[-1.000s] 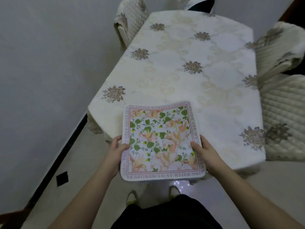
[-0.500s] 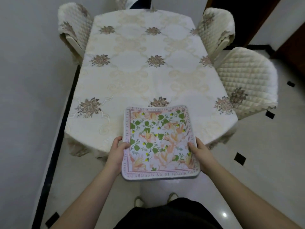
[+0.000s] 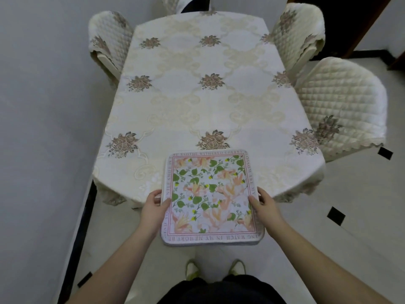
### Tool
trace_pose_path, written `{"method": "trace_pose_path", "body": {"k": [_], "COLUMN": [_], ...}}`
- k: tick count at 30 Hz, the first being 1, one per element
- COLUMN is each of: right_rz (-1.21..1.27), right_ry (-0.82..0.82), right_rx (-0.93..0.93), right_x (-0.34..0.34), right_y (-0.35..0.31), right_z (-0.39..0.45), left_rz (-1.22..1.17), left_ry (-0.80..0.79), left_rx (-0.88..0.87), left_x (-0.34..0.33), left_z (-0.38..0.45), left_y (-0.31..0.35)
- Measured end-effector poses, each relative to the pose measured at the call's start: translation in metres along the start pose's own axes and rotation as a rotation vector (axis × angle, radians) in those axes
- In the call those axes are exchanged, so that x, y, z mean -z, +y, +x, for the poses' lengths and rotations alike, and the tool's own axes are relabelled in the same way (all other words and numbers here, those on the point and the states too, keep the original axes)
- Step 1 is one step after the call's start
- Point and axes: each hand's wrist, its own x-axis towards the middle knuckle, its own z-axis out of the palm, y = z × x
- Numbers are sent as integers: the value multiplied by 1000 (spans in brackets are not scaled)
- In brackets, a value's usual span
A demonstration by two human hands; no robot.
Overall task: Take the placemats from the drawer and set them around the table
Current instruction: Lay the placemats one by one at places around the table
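Two hands gripping placemats, left hand and right hand on opposite edges, over table end

Your bare forearms reach forward, converging; your left hand curls its fingers on one side edge, thumb on top; your right hand mirrors it on the opposite edge; both hands level.
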Motion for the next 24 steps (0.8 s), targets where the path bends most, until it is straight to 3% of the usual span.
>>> {"method": "trace_pose_path", "body": {"k": [5, 9, 14, 18, 24], "right_rz": [-6, -34, -173, -389, -443], "right_ry": [31, 65, 23, 119, 137], "right_rx": [89, 37, 79, 109, 98], "right_x": [4, 18, 15, 8, 6], "right_y": [-6, 0, 2, 14, 11], "right_z": [-9, -7, -9, -10, -11], "left_rz": [-70, -110, 36, 140, 197], "left_ry": [4, 8, 51, 66, 62], "left_rx": [-73, -48, -86, -126, -115], "left_x": [0, -11, -16, -13, -12], "left_z": [-9, -13, -9, -1, 1], "left_y": [-7, -14, -19, -16, -21]}}
